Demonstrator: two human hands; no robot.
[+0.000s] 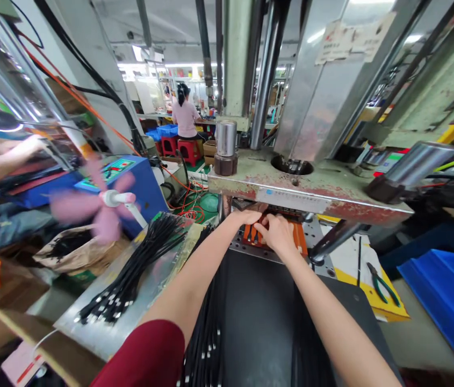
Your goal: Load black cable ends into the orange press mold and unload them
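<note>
Both of my hands are under the raised upper plate of a press, over an orange mold block [300, 239] with slots. My left hand [249, 216] reaches to the mold's back left part, its fingers pressed together and partly hidden. My right hand [278, 232] is beside it, thumb and fingers bent in a pinch above the mold; what they hold is too small to make out. Dark cable ends [255, 236] lie in the mold's slots. Black cables [208, 333] with metal tips lie below my left forearm, and more lie under my right forearm.
The press plate [246, 185] hangs just above my hands. On the left are a cable bundle [142, 258] on a metal table, a spinning pink fan [109, 199] and a co-worker's arm [5, 158]. Pliers [383, 285] and a blue bin [448, 301] are right. Another person [185, 115] sits behind.
</note>
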